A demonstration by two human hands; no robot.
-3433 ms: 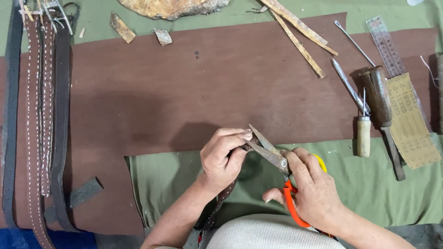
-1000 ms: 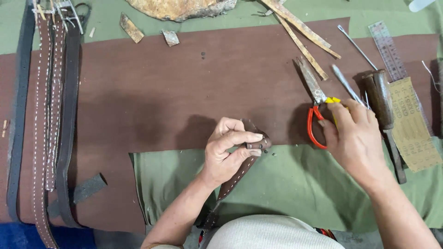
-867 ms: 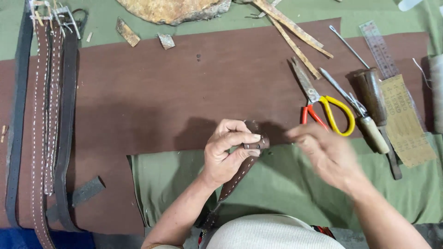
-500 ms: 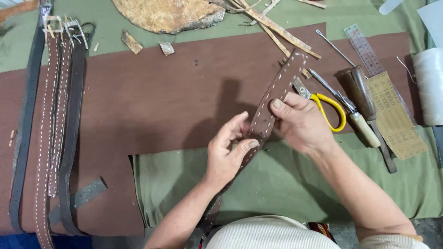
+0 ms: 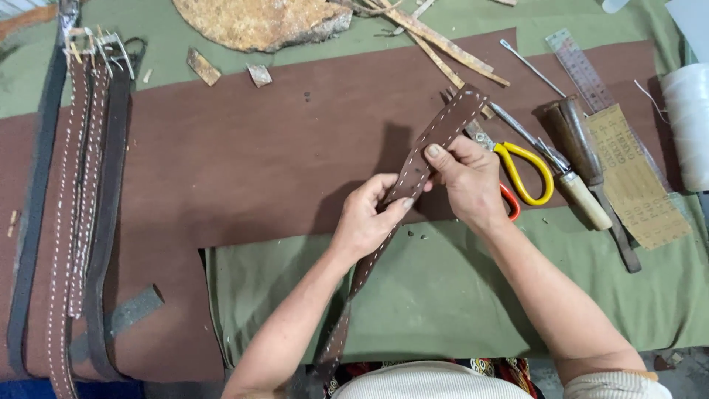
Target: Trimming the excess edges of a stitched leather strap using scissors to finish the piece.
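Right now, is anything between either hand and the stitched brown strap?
No, nothing visible. Both hands grip the stitched brown strap directly: the left hand pinches it lower down, the right hand higher up with the thumb pressed on its face. The scissors lie on the mat behind the right hand, not between.

Strap (image 5: 436,144) lower end runs down under the left hand (image 5: 369,222) and forearm, its tip lost at the bottom edge. Right hand (image 5: 469,181) covers part of the scissors (image 5: 528,174); blades mostly behind the strap. Belts (image 5: 81,222) at left cut off by the bottom edge, buckles crowded and hard to separate. Thread spool (image 5: 687,122) cut by the right edge. Ruler (image 5: 583,70) markings too small to read. Bark slab (image 5: 258,22) cut off at the top.
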